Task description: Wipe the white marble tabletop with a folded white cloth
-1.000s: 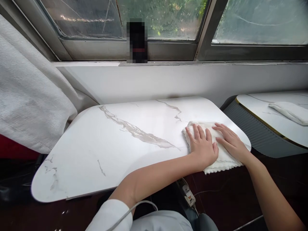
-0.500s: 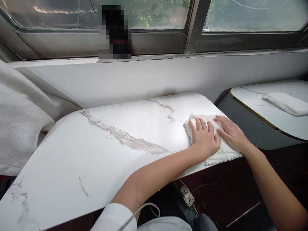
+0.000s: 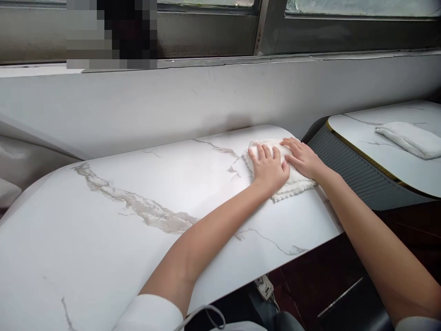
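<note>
A folded white cloth [image 3: 299,180] with a scalloped edge lies flat near the right end of a white marble-patterned table [image 3: 144,262]. My left hand [image 3: 270,169] presses down on its left part, fingers spread and pointing at the wall. On the cloth's right side rests my right hand [image 3: 305,158], its fingers stretched out and slightly apart. Both palms are turned down, and neither hand grips the fabric. Part of the cloth is hidden beneath them.
A second marble-patterned table [image 3: 372,142] with a gold edge stands at the right, bearing another folded white cloth [image 3: 411,138]. Behind runs a white wall [image 3: 172,101] below a metal-framed window. A power strip [image 3: 264,288] and a cable [image 3: 206,309] show below the table's front edge.
Both hands and the cloth have slid across the table away from me, from the front edge toward the wall. The camera view has shifted down and to the right.
</note>
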Demonstrator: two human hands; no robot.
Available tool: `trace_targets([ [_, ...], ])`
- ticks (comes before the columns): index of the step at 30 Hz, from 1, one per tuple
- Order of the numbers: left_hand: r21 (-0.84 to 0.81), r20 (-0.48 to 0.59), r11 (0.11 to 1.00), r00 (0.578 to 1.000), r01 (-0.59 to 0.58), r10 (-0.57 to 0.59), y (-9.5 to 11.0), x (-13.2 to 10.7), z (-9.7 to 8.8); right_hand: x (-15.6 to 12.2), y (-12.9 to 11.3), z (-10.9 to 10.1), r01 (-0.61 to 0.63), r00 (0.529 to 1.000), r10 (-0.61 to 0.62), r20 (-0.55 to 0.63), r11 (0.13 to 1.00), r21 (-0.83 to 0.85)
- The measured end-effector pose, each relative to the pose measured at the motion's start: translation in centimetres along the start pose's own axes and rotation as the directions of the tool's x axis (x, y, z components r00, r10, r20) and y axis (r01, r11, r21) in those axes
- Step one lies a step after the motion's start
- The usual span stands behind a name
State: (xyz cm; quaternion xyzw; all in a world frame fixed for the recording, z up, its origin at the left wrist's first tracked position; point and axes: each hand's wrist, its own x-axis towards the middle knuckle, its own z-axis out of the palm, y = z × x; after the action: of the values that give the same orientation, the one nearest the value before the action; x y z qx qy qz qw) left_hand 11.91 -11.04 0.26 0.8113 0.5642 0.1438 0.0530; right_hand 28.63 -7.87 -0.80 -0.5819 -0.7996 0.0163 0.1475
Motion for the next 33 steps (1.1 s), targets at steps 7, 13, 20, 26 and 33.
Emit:
trace_targets([
  [7,0.002,-0.009,0.999,0.999,0.054,-0.054,-1.7,5.1,0.6,5.8,1.8,0.9,0.017,0.999,-0.018,0.031,0.999,0.047],
  [13,0.022,-0.042,0.997,0.996,0.077,-0.076,-2.6,8.0,1.1,9.0,3.2,1.5,0.041,0.999,-0.041,0.002,0.997,0.068],
  [20,0.038,-0.086,0.994,0.992,0.099,-0.095,-2.1,9.7,1.8,10.1,4.2,1.4,0.028,0.999,-0.026,-0.023,0.996,0.089],
  [26,0.039,-0.089,0.995,0.993,0.087,-0.084,-2.0,9.6,1.9,9.6,4.5,1.4,0.002,1.000,0.000,-0.025,0.995,0.099],
  [33,0.022,-0.054,0.997,0.996,0.077,-0.076,-0.8,8.3,1.9,7.3,5.0,0.9,-0.021,1.000,0.021,-0.001,0.997,0.069],
])
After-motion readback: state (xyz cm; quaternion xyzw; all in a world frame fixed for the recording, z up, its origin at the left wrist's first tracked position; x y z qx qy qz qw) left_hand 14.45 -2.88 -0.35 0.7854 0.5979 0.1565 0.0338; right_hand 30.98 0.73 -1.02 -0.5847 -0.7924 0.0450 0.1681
